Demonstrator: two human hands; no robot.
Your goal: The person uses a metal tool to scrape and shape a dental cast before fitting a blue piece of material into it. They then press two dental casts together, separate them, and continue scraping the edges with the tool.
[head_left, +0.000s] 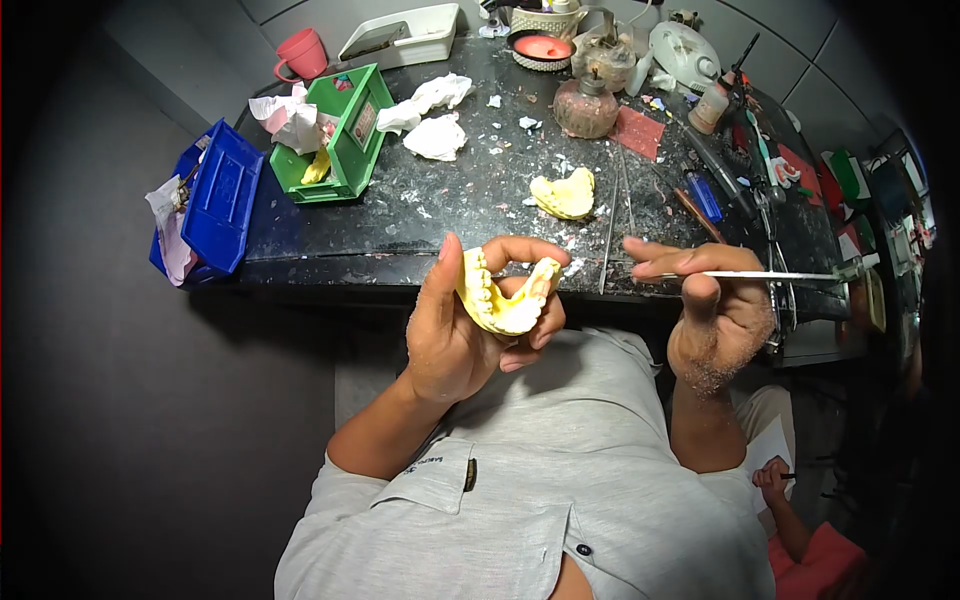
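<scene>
My left hand [450, 325] is closed around a yellow dental cast [508, 312], its row of teeth turned up and thumb along one side. To the right, my right hand [718, 310] grips a slim light-coloured dental instrument [770, 275], held level between the fingers and pointing away to the right. The instrument stands apart from the cast. On the bench just beyond my hands lies a second yellow cast [565, 195], with thin metal rods [610, 225] beside it.
Green [370, 150] and blue [225, 205] bins stand left. A glass spirit lamp [585, 108], red wax sheet [637, 132] and red-filled bowl [541, 47] sit at the back. Tools, including a blue-handled one [704, 196], lie right. Another person's hand [772, 482] shows lower right.
</scene>
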